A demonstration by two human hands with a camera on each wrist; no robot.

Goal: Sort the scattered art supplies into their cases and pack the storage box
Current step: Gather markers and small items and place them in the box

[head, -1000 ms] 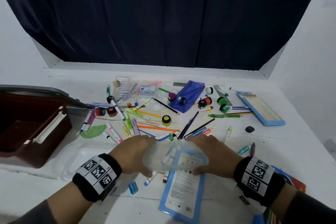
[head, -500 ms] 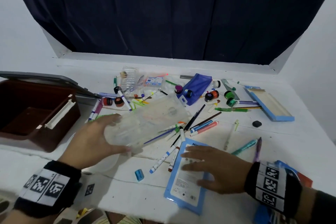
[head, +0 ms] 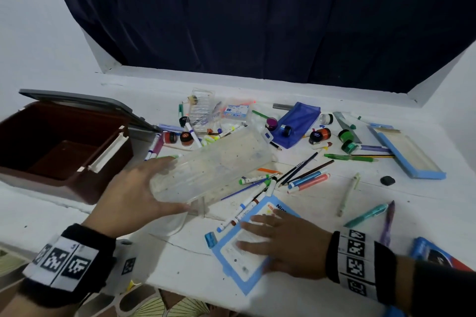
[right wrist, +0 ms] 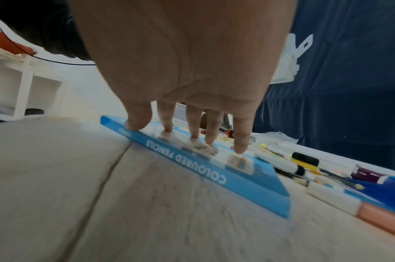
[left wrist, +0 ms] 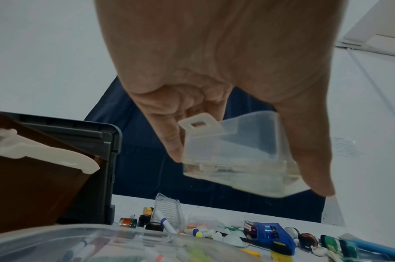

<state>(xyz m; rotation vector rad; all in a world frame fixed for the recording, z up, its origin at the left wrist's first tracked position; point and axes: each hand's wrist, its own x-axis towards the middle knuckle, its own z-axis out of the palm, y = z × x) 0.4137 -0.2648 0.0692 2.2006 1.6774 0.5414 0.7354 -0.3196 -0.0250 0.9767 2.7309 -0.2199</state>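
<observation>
Now I am holding the clear plastic case [head: 211, 165] off the table in my left hand [head: 134, 188], fingers clamped round its end; my right hand [head: 280, 242] is pressing flat, fingers spread, on the coloured pencils box [head: 239, 262]. Being light, stiff and slick, the case is probably best gripped by its walls.

left hand [head: 134, 194]: raised, fingers and thumb curled, gripping | right hand [head: 280, 242]: palm down, fingers spread, pressing flat
</observation>
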